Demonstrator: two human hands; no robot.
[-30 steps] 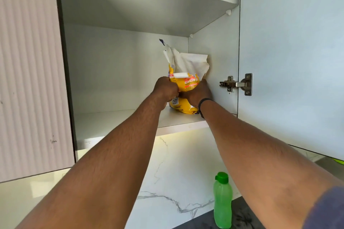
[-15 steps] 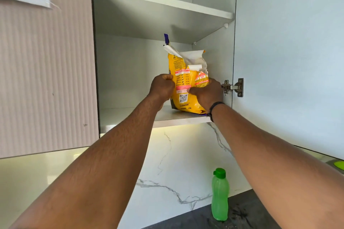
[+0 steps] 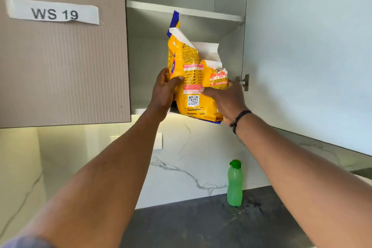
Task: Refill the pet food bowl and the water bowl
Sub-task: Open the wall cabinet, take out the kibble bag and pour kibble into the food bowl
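Note:
A yellow pet food bag (image 3: pixel 193 78) with a torn white top and blue edges is held upright in front of the open wall cupboard, its bottom past the lower shelf's front edge. My left hand (image 3: pixel 164 90) grips its left side. My right hand (image 3: pixel 225 98), with a dark wristband, grips its right side and lower corner. A green water bottle (image 3: pixel 234 184) with a green cap stands on the dark counter below. No bowl is in view.
The cupboard's shelf (image 3: pixel 181 11) sits above the bag, and the open door (image 3: pixel 302 56) hangs at the right with a hinge (image 3: pixel 244 82). A closed ribbed door labelled "WS 19" (image 3: pixel 60 56) is at the left. A marble backsplash (image 3: pixel 181 167) rises behind the counter (image 3: pixel 201 223).
Both hands have drawn the bag off the lower shelf toward me and slightly downward. The view has shifted, showing more of the left door and counter.

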